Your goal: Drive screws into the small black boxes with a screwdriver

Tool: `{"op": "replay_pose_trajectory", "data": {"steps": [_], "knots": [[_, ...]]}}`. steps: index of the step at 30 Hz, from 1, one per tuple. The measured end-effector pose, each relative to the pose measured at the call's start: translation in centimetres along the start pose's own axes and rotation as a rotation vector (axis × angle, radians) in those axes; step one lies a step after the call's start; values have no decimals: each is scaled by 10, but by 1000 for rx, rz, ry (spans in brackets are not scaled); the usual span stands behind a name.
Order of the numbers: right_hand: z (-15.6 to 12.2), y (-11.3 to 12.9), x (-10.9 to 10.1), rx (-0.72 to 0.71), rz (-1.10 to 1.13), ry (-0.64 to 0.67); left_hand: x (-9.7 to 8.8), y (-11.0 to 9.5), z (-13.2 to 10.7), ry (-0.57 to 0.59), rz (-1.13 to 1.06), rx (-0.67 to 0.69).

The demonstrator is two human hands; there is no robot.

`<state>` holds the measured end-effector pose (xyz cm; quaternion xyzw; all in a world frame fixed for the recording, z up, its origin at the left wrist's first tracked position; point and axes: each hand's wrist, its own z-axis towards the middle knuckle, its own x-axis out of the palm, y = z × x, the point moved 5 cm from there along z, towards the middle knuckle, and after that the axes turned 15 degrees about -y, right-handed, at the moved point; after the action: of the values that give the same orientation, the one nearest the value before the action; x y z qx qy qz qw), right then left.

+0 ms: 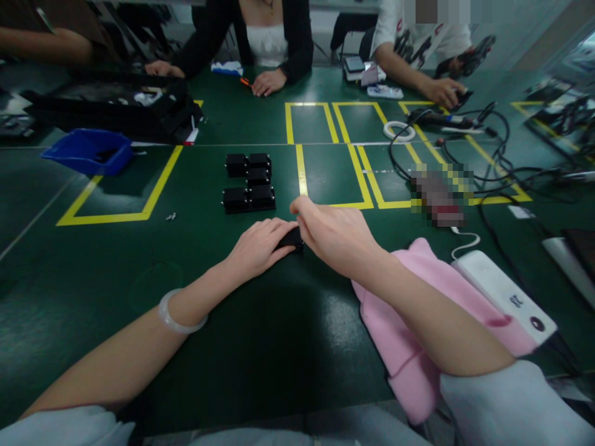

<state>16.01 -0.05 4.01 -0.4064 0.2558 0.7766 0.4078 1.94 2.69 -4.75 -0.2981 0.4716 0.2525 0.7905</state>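
Observation:
My left hand [260, 246] and my right hand [335, 232] meet at the middle of the green table, both closed around one small black box-like part [290, 239] that rests on the surface. Only a sliver of it shows between my fingers. A white bangle [179, 320] circles my left wrist. Just beyond my hands lies a cluster of several similar black parts [250, 183]. Two tiny screws [170, 216] lie to the left near a yellow line.
A pink cloth [409, 334] and a white power strip [504, 292] lie under and beside my right forearm. A blue bin [88, 150] and black tray [116, 108] sit far left. Tangled cables [469, 155] spread on the right. Other people's hands [267, 82] work along the far edge.

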Motion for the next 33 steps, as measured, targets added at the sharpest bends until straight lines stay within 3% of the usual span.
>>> {"op": "replay_pose_trajectory", "data": {"steps": [5,12,19,29,33], "knots": [[0,1,1,-30,-76,4,0,0,0,-3,6,6],[0,2,2,24,10,31,0,-1,1,-3,14,14],[0,0,1,-12,-54,-28,-1,-1,1,-11,10,16],[4,-6,0,54,-101,90,-3,-3,1,5,-2,0],[4,-5,-1,53,-27,68,-2,-3,1,8,-12,-1]]}}
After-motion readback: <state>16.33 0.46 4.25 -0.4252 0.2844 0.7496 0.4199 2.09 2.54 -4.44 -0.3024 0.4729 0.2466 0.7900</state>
